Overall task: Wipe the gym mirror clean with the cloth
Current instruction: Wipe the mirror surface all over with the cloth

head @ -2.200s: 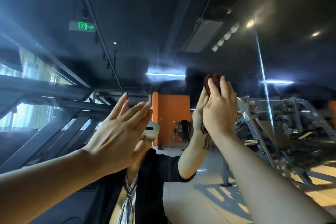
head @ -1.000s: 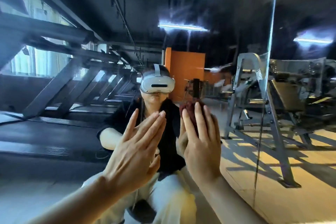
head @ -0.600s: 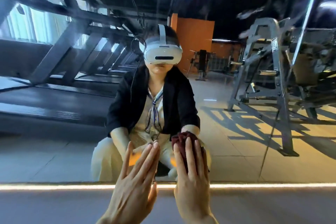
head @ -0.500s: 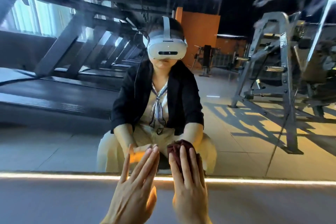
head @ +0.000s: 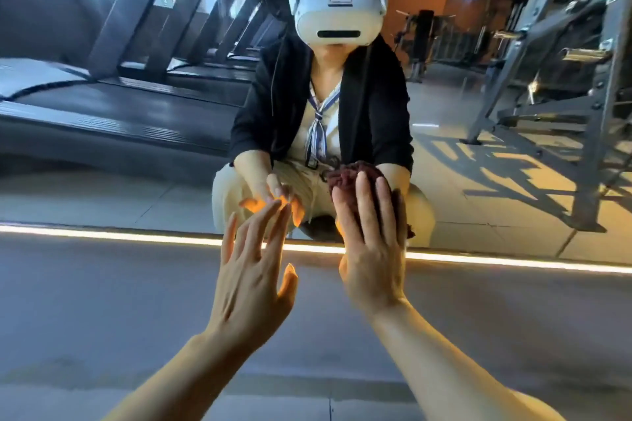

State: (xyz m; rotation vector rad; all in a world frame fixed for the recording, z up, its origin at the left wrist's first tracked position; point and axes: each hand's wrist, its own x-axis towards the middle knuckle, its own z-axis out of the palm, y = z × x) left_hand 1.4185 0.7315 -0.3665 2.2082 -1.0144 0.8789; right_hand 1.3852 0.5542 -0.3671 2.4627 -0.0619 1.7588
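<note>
Change: both hands have come down from high on the glass to its bottom edge, and the view has dropped with them, so the crouching reflection now fills the frame.
Right hand (head: 371, 249): fingers straight and close together, palm pressing the cloth flat against the glass.
Cloth (head: 352, 174): dark red, bunched, its top showing above the right fingertips, low on the mirror just above the light strip.
Left hand (head: 251, 275): held out flat with fingers spread, grasping nothing, fingertips at the glass just left of the cloth.
Mirror (head: 478, 188): reflects treadmills on the left and a grey weight rack (head: 588, 106) on the right.
Light strip (head: 102, 235): glows along the mirror's base, above the grey floor (head: 102, 318).
</note>
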